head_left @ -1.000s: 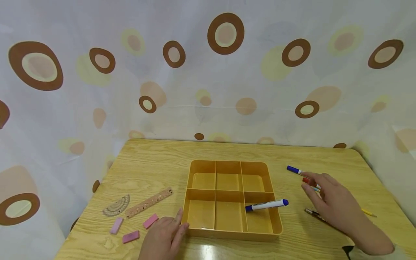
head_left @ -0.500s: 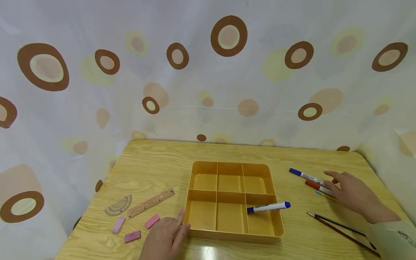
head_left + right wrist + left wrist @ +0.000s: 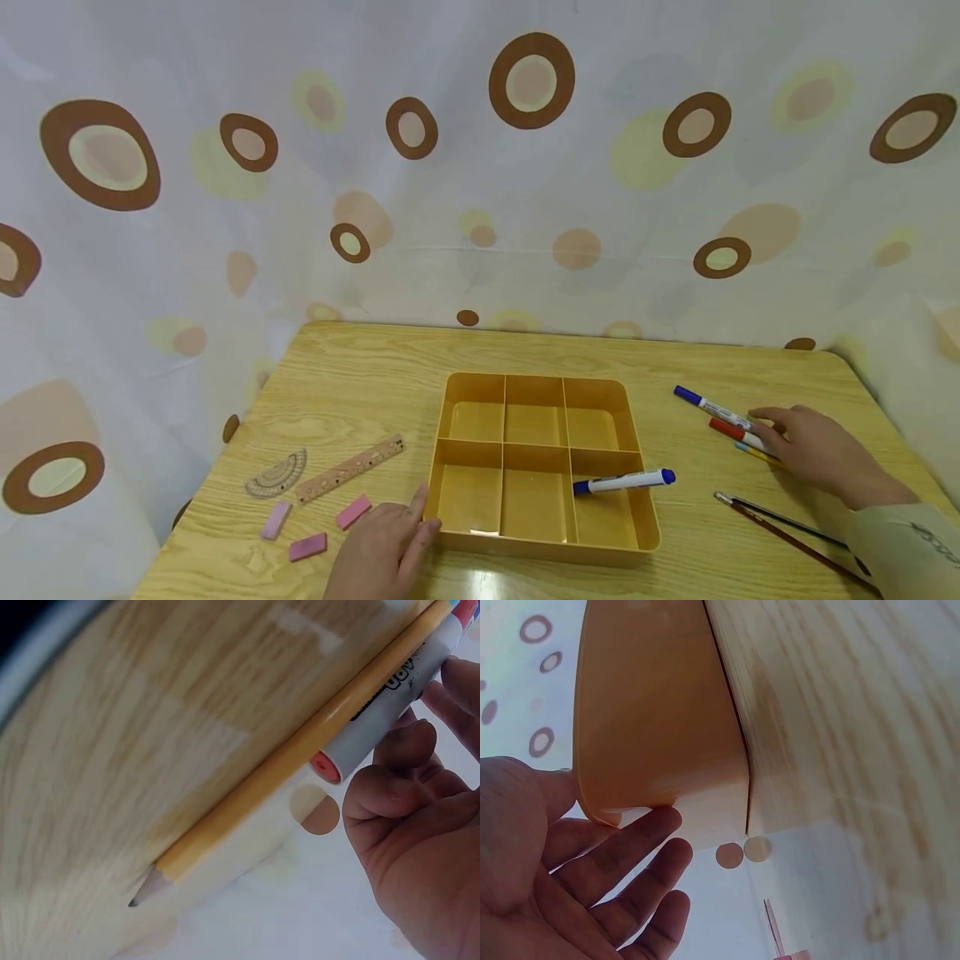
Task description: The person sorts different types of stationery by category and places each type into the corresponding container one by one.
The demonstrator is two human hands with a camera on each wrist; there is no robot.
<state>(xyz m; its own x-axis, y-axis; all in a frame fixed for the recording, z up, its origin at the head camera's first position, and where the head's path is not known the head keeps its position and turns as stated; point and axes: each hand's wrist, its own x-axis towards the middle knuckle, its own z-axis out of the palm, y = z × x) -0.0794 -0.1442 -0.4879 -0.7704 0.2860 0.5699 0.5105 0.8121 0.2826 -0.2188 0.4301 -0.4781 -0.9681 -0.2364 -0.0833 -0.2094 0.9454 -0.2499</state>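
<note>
In the head view my left hand (image 3: pixel 381 546) rests at the front left corner of a yellow-orange divided tray (image 3: pixel 540 550), index finger along its side and thumb at its front. The left wrist view shows those fingers loosely extended against the tray wall (image 3: pixel 660 697). On the right, my right hand (image 3: pixel 821 454) pinches the end of a blue-capped marker (image 3: pixel 716 409) between thumb and index finger. Close by its thumb lie a red-capped marker (image 3: pixel 735 432) and a yellow pencil (image 3: pixel 300 757). Another blue marker (image 3: pixel 626 481) leans across the tray's front right compartment.
Left of the tray lie a protractor (image 3: pixel 277 473), a ruler (image 3: pixel 351 468) and three pink-purple erasers, one being the nearest eraser (image 3: pixel 308 547). Two thin brushes (image 3: pixel 787 533) lie below my right forearm. A patterned curtain (image 3: pixel 480 167) encloses the table.
My right hand has moved right, away from over the red marker's cap, then lowered onto the blue marker's end. The left hand stays at the tray corner. The view has shifted slightly.
</note>
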